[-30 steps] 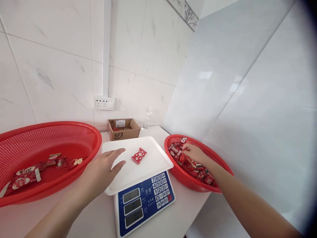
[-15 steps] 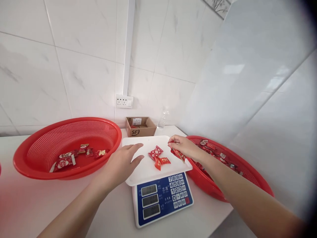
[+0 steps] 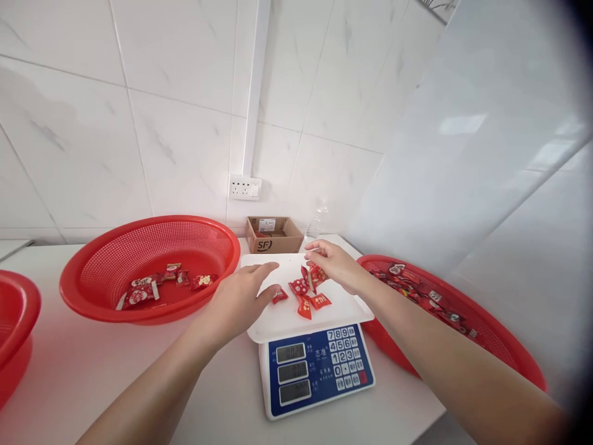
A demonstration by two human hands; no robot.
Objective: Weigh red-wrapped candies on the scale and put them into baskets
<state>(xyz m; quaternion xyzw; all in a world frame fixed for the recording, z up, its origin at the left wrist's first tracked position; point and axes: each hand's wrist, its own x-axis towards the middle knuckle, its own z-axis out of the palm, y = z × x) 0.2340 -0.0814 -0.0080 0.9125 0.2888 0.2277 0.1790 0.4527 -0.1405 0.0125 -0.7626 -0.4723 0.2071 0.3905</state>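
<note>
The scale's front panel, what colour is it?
The panel is blue, seen best in the head view.

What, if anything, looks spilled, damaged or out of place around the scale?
Nothing stands out. The electronic scale stands upright on the white table; the wrapped candies visible on its white tray lie scattered but within the rim. The cardboard box behind it is upright too. Small wrapper tears cannot be told.

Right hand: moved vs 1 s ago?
Yes. Judged against the scale, the right hand has shifted left, from inside the right-hand red basket to over the white tray.
</note>
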